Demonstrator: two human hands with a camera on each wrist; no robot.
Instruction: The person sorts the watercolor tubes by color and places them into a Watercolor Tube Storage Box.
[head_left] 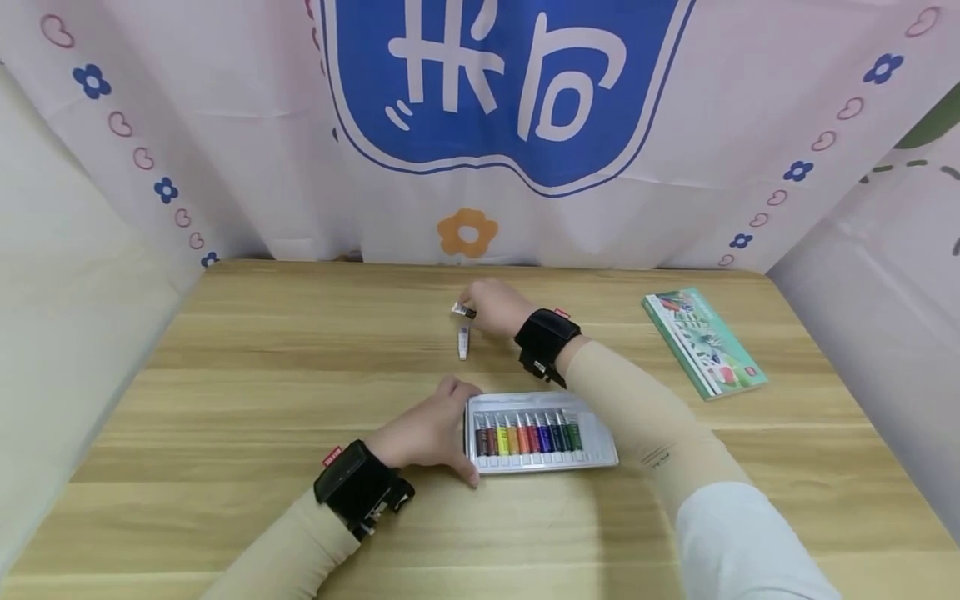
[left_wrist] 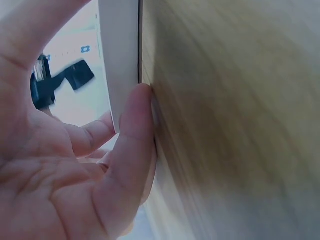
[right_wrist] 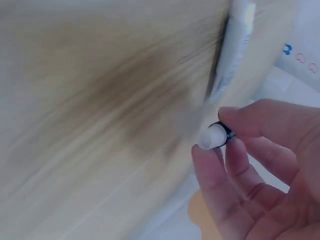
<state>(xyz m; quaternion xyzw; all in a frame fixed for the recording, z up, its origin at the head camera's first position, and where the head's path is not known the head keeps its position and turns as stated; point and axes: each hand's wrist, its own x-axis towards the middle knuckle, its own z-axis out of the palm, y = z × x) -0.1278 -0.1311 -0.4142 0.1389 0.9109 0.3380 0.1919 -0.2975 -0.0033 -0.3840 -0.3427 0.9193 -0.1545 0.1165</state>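
A white tray of paint tubes (head_left: 600,454) lies on the table, with several tubes in different colours side by side in it. My left hand (head_left: 431,429) grips its left end, thumb at the near side and fingers at the far side; in the left wrist view the fingers (left_wrist: 135,115) touch the tray's edge (left_wrist: 120,55). Beyond the tray, my right hand (head_left: 498,307) pinches a small black-and-white paint tube (head_left: 464,311), its white cap (right_wrist: 212,137) facing the right wrist camera. Just below that hand, a white paint tube (head_left: 463,342) lies on the wood.
A green illustrated box or book (head_left: 705,342) lies at the right of the wooden table (head_left: 300,333). Behind the table's far edge hangs a printed white cloth (head_left: 285,200). My right forearm (head_left: 652,408) passes over the tray's right side.
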